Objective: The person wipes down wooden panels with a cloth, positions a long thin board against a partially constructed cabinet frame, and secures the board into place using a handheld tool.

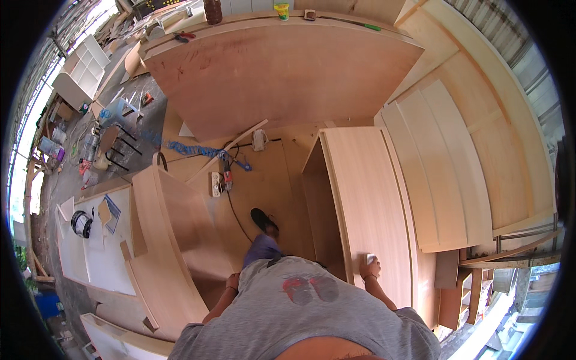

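Plywood cabinet (366, 198) — right hand (369, 264) on top

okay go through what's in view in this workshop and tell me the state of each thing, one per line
right hand: pressing a small pale block flat on the cabinet
left hand: resting near the curved panel, holding nothing visible
cabinet: lying on its side, open toward the left
power tool: lying on the floor, unheld
large board: lying flat
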`<state>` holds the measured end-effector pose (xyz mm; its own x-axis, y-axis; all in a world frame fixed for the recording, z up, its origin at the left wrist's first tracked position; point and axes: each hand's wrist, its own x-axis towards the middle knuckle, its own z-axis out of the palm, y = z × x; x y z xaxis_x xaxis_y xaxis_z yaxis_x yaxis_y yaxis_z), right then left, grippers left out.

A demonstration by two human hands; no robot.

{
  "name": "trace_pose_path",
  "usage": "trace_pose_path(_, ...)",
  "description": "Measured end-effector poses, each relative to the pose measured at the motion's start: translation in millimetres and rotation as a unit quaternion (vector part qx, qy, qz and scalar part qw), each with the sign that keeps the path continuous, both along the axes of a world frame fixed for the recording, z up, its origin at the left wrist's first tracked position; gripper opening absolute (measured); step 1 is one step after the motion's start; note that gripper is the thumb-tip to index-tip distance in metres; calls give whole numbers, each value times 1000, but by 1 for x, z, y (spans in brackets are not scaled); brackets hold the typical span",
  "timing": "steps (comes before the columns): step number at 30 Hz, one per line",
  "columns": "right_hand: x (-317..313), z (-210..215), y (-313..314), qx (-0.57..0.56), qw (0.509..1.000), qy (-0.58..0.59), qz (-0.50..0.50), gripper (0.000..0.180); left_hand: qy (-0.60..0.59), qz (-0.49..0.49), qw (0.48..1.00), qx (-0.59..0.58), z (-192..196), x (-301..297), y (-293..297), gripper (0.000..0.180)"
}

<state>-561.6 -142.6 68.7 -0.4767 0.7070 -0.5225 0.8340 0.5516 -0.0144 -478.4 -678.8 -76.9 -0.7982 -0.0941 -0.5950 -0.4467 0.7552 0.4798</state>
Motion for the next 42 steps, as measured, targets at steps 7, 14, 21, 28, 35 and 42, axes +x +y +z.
trace_pose_path(7,-85,28,-16,69,990,-112,-49,71,-105,-5,994,-31,-42,-85,-26,38)
trace_pose_path(14,-328,33,-9,72,985,115,108,54,-95,307,926,199,52,-225,-22,41)
trace_pose_path(21,-664,107,5,86,857,407,306,33,-56,622,719,305,54,-289,-25,47)
trace_pose_path(28,-1003,145,66,-24,727,523,444,37,-109,351,929,-30,-54,-220,32,58)
trace_pose_path(35,-1143,178,112,61,783,367,498,63,-6,640,767,42,26,-304,65,62)
trace_pose_path(42,-1261,168,174,-52,802,258,537,41,-88,671,735,40,54,-363,79,64)
